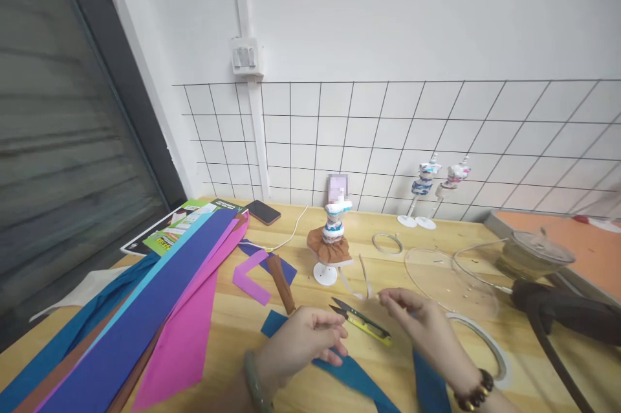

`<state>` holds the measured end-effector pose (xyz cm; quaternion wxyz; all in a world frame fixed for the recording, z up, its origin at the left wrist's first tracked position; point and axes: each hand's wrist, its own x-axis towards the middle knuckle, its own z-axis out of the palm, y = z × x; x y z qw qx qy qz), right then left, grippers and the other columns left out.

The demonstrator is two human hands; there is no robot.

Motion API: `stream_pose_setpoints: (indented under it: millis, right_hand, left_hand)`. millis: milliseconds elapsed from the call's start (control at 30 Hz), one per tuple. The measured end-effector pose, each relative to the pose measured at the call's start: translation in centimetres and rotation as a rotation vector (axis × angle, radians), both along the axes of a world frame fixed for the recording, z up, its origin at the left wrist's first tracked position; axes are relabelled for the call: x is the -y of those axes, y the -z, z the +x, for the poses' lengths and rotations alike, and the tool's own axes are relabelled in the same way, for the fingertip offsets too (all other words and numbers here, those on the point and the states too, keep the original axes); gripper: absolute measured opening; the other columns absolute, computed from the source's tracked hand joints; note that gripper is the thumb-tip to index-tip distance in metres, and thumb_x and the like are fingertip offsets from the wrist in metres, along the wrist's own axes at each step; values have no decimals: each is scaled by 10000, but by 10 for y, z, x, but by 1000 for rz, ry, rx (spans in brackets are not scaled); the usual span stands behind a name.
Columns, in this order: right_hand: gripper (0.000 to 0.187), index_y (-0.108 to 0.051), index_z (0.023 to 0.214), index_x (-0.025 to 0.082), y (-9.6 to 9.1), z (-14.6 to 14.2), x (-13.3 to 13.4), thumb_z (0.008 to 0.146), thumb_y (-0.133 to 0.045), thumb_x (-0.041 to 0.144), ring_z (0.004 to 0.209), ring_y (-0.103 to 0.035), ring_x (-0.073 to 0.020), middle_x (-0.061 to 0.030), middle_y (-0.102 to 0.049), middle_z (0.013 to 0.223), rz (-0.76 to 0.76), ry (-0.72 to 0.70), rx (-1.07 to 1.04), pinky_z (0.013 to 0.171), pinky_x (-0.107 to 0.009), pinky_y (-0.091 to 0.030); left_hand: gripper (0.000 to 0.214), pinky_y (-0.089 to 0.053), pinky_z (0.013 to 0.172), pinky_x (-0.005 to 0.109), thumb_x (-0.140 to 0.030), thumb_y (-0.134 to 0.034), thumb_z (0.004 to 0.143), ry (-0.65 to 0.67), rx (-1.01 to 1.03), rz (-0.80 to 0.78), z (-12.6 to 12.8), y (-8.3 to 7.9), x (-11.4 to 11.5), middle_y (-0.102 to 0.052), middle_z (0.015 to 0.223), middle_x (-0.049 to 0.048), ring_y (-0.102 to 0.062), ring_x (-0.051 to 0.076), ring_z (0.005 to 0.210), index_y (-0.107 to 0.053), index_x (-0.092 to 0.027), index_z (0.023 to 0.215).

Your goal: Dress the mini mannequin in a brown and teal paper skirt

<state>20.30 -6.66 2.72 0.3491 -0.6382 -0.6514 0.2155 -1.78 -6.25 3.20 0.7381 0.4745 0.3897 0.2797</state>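
My left hand (pixel 310 338) is low in the middle, fingers loosely bent and a little apart, with nothing visible in them. Teal crepe paper (pixel 352 374) lies beneath it. My right hand (pixel 422 316) has thumb and forefinger pinched; whatever is between the tips is too small to make out. Between the hands lie yellow-handled thread snips (pixel 366 324), blades pointing left. Just behind is a narrow whitish strip (pixel 367 280), bent in a loop. A small mannequin figure (pixel 334 225) with a brown gathered paper skirt (pixel 330 248) stands upright on a white round base (pixel 325 274).
Long blue, pink and brown paper sheets (pixel 160 309) cover the left side. A phone (pixel 262 212) lies behind them. At right are a tape roll (pixel 480 342), a clear round plate (pixel 449 277), a lidded glass bowl (pixel 536 257) and a black-handled tool (pixel 567 312). Two figures (pixel 422 186) stand behind.
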Motion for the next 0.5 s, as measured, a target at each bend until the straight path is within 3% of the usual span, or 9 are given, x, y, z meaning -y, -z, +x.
stream_pose_setpoints:
  millis: [167,267,400,500]
  right_hand:
    - [334,-665,815,175,5,76,-57,764,-437,414,685,-634,-209,-60,-700,753,-41,193,174,646,-297,-478]
    - [272,-646,821,168,11,113,-95,791,-442,344,756,-620,-227,-81,-683,797,-49,260,261,689,-345,-464]
    - [222,-565,978,154,29,143,-138,824,-486,293,847,-577,-163,-57,-601,984,-30,277,342,742,-358,-462]
    - [227,-541,1024,184,46,152,-157,847,-452,296,846,-566,-141,-47,-561,1048,99,322,375,718,-325,-475]
  left_hand:
    - [443,-469,604,273,-374,-681,591,-78,43,16,1,16,-12,-575,843,92,-576,139,658,-614,-79,915]
    - [481,-452,536,255,-419,-697,554,-135,96,-12,0,28,-19,-573,785,68,-553,117,578,-612,-88,893]
    - [503,-411,477,226,-474,-672,566,-145,39,54,-4,37,-26,-579,746,61,-511,85,502,-619,-87,882]
    - [584,-398,460,228,-519,-677,521,-161,0,26,-8,39,-27,-589,751,65,-512,99,506,-619,-96,920]
